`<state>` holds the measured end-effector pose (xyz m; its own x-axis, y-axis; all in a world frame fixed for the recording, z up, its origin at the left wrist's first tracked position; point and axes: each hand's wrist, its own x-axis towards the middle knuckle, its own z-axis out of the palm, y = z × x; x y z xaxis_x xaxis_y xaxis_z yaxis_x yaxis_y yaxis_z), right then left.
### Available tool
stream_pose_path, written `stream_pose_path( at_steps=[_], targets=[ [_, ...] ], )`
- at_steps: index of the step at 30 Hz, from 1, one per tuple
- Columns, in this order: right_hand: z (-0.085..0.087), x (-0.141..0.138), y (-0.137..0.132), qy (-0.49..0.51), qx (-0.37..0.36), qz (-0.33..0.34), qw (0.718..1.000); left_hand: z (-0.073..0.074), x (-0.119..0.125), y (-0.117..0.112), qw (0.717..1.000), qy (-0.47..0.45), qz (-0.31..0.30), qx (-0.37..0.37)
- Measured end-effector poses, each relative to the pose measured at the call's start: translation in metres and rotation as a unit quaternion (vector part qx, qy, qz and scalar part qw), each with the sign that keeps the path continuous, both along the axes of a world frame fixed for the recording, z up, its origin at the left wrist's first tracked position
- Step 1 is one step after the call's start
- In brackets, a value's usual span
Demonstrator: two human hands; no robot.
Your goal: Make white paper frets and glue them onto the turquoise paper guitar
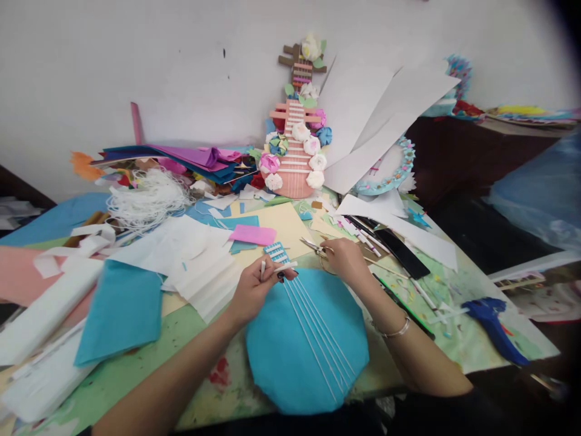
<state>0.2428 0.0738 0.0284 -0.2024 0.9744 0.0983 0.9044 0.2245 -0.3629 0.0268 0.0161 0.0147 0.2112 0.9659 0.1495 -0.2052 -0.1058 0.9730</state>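
Observation:
My left hand (255, 286) is closed, pinching a short white stick (287, 266); a second white piece (262, 270) stands up between its fingers. Beneath that hand lies a blue paper instrument (281, 363) with a rounded body. White strings (313, 330) run down its front, and white bars cross its narrow neck (275, 251), partly covered by my fingers. In my right hand (345, 261) is a pair of scissors (312, 245), blades pointing left and slightly apart, just above the body's upper edge. The scissors' handles are partly hidden by the fingers.
A pink paper instrument with flowers (297, 154) leans on the wall. White string (147, 200) is heaped at left, near folded blue paper (120, 312). A blue glue gun (494, 330) lies by the right table edge, with a green-edged black tool (403, 306) nearer my right forearm.

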Motion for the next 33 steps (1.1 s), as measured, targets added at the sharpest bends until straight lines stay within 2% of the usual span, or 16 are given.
stream_pose_path(
  at_steps=[2, 3, 5, 6, 8, 10, 13, 17, 20, 22, 26, 29, 33],
  targets=[
    [0.011, -0.006, -0.011, 0.093, 0.0, 0.049, 0.994, 0.001, 0.001, -0.001, 1.0, 0.001, 0.003, -0.002],
    [0.016, -0.009, -0.017, 0.185, -0.017, 0.091, 0.978, 0.001, 0.001, -0.002, 1.0, 0.001, 0.001, -0.003],
    [0.021, -0.018, -0.028, 0.348, -0.054, 0.152, 0.923, 0.0, 0.002, -0.002, 1.0, 0.0, -0.007, -0.001],
    [0.022, -0.023, -0.032, 0.407, -0.068, 0.164, 0.896, -0.001, 0.002, -0.001, 1.0, 0.001, -0.013, 0.003],
    [0.019, -0.03, -0.038, 0.456, -0.074, 0.16, 0.872, -0.004, 0.002, -0.001, 0.999, 0.011, -0.029, 0.012],
    [0.013, -0.033, -0.039, 0.445, -0.058, 0.147, 0.881, -0.007, 0.002, -0.002, 0.998, 0.038, -0.049, 0.01],
    [0.001, -0.029, -0.034, 0.379, -0.037, 0.122, 0.917, -0.006, 0.002, -0.003, 0.989, 0.137, -0.063, -0.007],
    [-0.017, -0.016, -0.021, 0.345, -0.102, 0.124, 0.925, 0.002, -0.005, 0.004, 0.943, 0.329, -0.039, 0.036],
    [-0.029, -0.01, -0.014, 0.333, -0.114, 0.133, 0.927, 0.008, -0.013, 0.016, 0.914, 0.398, 0.003, 0.073],
    [-0.035, -0.01, -0.012, 0.319, -0.112, 0.141, 0.93, 0.009, -0.017, 0.022, 0.898, 0.428, 0.001, 0.105],
    [-0.039, -0.014, -0.013, 0.294, -0.091, 0.149, 0.94, 0.009, -0.018, 0.025, 0.876, 0.462, -0.05, 0.131],
    [-0.04, -0.015, -0.015, 0.276, -0.071, 0.143, 0.948, 0.009, -0.016, 0.021, 0.875, 0.462, -0.068, 0.126],
    [-0.04, -0.013, -0.016, 0.259, -0.058, 0.136, 0.955, 0.007, -0.014, 0.018, 0.887, 0.439, -0.033, 0.14]
  ],
)
